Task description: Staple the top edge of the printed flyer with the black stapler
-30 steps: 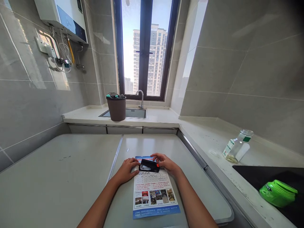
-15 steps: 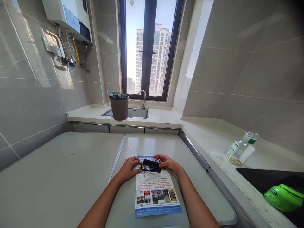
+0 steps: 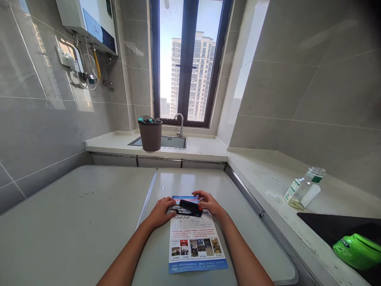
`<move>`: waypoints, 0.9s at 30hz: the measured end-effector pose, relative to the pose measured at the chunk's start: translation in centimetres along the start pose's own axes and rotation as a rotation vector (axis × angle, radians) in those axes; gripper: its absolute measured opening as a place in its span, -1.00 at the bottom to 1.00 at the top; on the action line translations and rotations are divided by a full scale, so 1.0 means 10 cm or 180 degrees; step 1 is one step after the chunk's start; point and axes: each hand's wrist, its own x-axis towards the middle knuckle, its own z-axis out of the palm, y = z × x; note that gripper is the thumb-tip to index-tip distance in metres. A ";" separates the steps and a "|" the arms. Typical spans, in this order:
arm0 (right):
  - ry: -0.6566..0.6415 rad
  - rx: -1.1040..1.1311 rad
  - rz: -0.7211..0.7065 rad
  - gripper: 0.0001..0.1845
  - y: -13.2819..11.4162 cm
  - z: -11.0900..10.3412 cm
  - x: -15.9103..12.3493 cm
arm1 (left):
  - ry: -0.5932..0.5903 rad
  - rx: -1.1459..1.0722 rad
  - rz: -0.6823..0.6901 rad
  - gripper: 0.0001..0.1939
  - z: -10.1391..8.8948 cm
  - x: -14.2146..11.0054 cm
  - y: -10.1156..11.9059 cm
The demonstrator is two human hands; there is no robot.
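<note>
A black stapler (image 3: pixel 190 207) with a red-orange piece at its right end lies over the upper part of a printed flyer (image 3: pixel 196 230). A silvery metal part juts from the stapler's left end. My left hand (image 3: pixel 162 211) pinches around that left end, its thumb in front and fingers behind. At the other end, my right hand (image 3: pixel 208 203) grips the stapler by the red-orange piece, the index finger raised above it. Behind the hands, a small pale strip (image 3: pixel 163 187) rests on the table; it is too small to identify.
The grey-white table (image 3: pixel 89 222) has a seam left of the flyer. Beyond it are a sink (image 3: pixel 174 142), a faucet (image 3: pixel 180 125) and a brown bin (image 3: pixel 150 137). On the right counter stand a glass jar (image 3: pixel 305 188) and a green container (image 3: pixel 357 251).
The silvery metal part now sticks out of the stapler's left end, where it was inside before. My left fingers have shifted slightly left; my right hand stays at the stapler's right end.
</note>
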 end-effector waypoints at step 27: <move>0.0339 -0.2620 -0.2186 -0.25 0.11 0.41 0.09 | 0.0377 -0.4255 -0.1100 -0.50 -0.02 0.05 0.02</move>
